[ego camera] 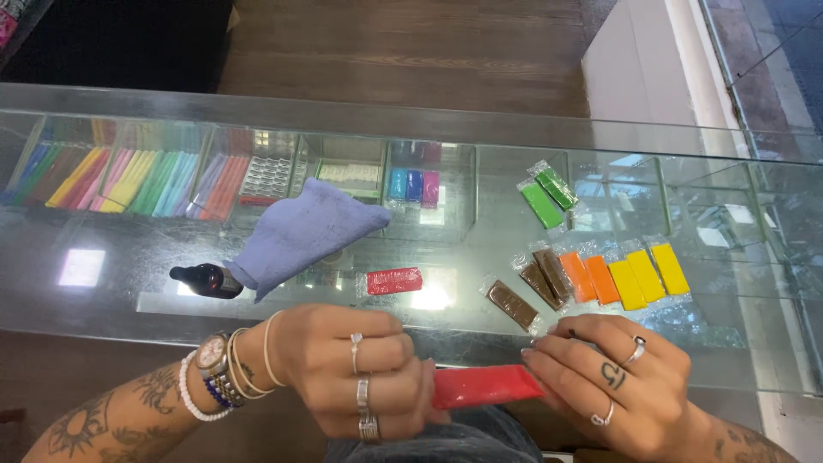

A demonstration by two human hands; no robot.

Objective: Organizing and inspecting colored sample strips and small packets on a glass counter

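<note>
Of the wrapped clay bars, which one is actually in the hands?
The red bar, gripped at its ends by the left hand and right hand. The other red bar lies untouched on the glass counter.

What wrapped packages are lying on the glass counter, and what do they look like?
Red bar: clear wrap, held between both hands.
Small red bar: flat at centre.
Green bars: two, farther back on the right.
Brown bars: three, slanted.
Orange bars: two, beside the brown.
Yellow bars: three, rightmost.
</note>
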